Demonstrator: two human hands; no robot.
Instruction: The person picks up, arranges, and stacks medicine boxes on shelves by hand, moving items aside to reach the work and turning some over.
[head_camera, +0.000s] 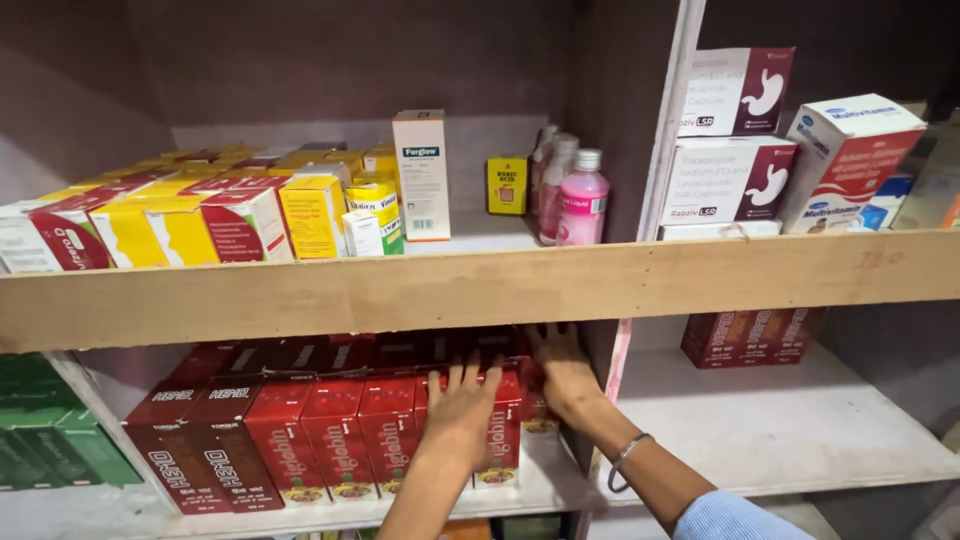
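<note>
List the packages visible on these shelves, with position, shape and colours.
Red boxes: lower shelf, upright row; left hand and right hand rest on them.
Yellow-and-red boxes: upper shelf, left.
Tall white box: upper shelf, middle.
Pink bottle: upper shelf, white cap.
White-and-maroon boxes: stacked, right.

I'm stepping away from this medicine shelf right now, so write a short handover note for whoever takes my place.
Left hand: flat on the fronts of the red cartons on the lower shelf, fingers spread, gripping nothing.
Right hand: reaching deeper, at the right end of that row beside the upright divider; what it touches is hidden.
Done: red cartons stand in a packed row, dark red cartons at their left.
Left: the last cartons at the right end look unsettled.
</note>
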